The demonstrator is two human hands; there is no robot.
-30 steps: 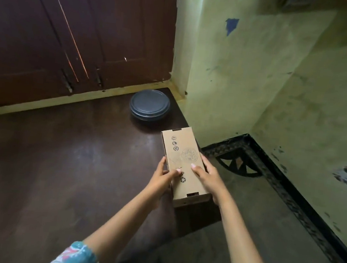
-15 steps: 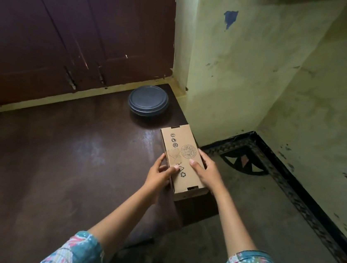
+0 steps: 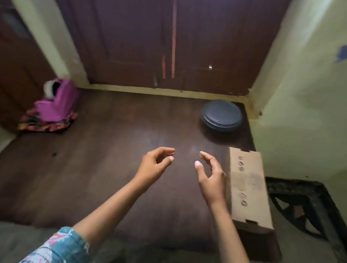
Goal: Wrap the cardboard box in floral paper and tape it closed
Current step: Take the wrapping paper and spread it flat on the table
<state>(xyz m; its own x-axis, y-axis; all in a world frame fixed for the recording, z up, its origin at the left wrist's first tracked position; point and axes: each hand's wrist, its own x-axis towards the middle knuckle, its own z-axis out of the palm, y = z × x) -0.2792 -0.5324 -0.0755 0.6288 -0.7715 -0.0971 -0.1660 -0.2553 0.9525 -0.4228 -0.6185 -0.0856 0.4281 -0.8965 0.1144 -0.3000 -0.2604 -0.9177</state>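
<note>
Cardboard box (image 3: 248, 187): flat on the dark wooden table (image 3: 98, 177), set along the table's right edge, long axis running away from the wearer, near end close to the near right corner. Bare cardboard on top; printed marks blurred, not legible.

Left hand (image 3: 153, 166): raised over the middle of the table, palm turned inward, fingers loosely curled, nothing held. Well apart from the box.

Right hand (image 3: 210, 176): just beside the box's left long side, thumb and fingers loosely curled toward the left hand, nothing held. Back of the hand overlapping the box edge in view; contact possible, not determinable through the motion blur.

Round dark lidded container (image 3: 221, 117): far right corner of the table, beyond the box and apart from it.

Pink cloth item (image 3: 57, 103): far left corner of the table, multicoloured frill at its base.

Surroundings: dark wooden doors (image 3: 179, 34) behind the table; pale green wall (image 3: 322, 105) at right; black patterned floor border (image 3: 302, 206) right of the box. Floral-print sleeve (image 3: 62, 248) on the left arm at the lower edge.
</note>
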